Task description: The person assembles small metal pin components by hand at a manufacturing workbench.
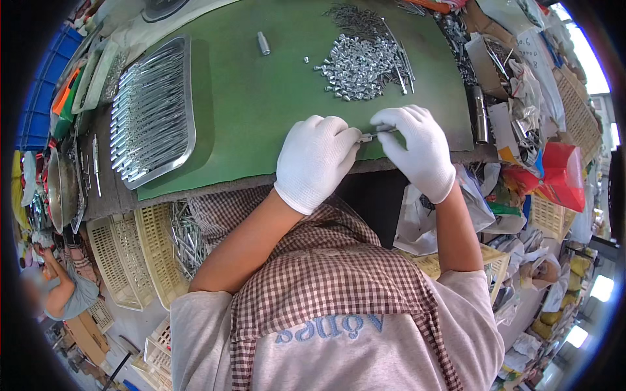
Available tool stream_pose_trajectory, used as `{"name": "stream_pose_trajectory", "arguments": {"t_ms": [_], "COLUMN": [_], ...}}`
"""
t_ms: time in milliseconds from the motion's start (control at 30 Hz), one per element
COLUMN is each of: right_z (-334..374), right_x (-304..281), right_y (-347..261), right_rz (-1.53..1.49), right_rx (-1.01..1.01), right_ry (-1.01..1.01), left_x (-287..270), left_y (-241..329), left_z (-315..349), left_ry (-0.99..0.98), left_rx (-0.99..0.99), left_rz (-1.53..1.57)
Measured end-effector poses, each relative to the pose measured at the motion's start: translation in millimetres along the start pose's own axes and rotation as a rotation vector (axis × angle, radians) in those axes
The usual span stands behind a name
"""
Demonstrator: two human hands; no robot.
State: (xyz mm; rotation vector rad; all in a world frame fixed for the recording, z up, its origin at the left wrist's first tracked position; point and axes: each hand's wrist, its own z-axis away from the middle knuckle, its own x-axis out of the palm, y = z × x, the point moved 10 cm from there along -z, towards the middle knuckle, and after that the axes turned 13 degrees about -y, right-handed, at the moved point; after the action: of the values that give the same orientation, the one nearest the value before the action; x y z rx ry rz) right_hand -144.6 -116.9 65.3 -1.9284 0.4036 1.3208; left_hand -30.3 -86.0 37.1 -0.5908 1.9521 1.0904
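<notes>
White knitted gloves cover both my hands, which meet over the near edge of the green-topped table. My left hand (315,159) is closed in a pinch on a small silver metal part (366,137). From the other side, my right hand (418,151) pinches the same part between thumb and forefinger. Most of the part is hidden by fingertips. Just beyond my hands lies a heap of small silver cone-shaped metal pieces (358,68), with thin dark pins (357,19) behind it. Long thin metal rods (399,55) lie along the heap's right side.
A metal tray (191,124) of slender silver rods stands at left. One silver cylinder (263,43) lies on the green mat (254,98). A dark metal tube (480,114), boxes and bags crowd the right edge. Cream plastic crates (160,251) stand below left; another person is beyond them.
</notes>
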Motion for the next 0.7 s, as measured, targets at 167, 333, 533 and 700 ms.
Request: {"name": "stream_pose_trajectory", "arguments": {"t_ms": [167,333,533,700], "right_z": [0,-8,0,78], "right_x": [15,14,7,-76], "right_y": [10,-12,-14,92], "right_rz": [-0.193,0.042,0.130,0.616], "right_rx": [0.057,-0.040,0.000,0.471], "right_ry": [-0.035,-0.078,-0.093,0.313], "left_x": [0,1,2,-3], "left_y": [-1,-1,-4,2], "left_z": [0,-1,-1,-1], "left_ry": [-0.003,-0.018,-0.021,0.032], "left_rx": [-0.011,-0.012,-0.034,-0.017], "left_rz": [-0.010,0.000,-0.009,-0.004]}}
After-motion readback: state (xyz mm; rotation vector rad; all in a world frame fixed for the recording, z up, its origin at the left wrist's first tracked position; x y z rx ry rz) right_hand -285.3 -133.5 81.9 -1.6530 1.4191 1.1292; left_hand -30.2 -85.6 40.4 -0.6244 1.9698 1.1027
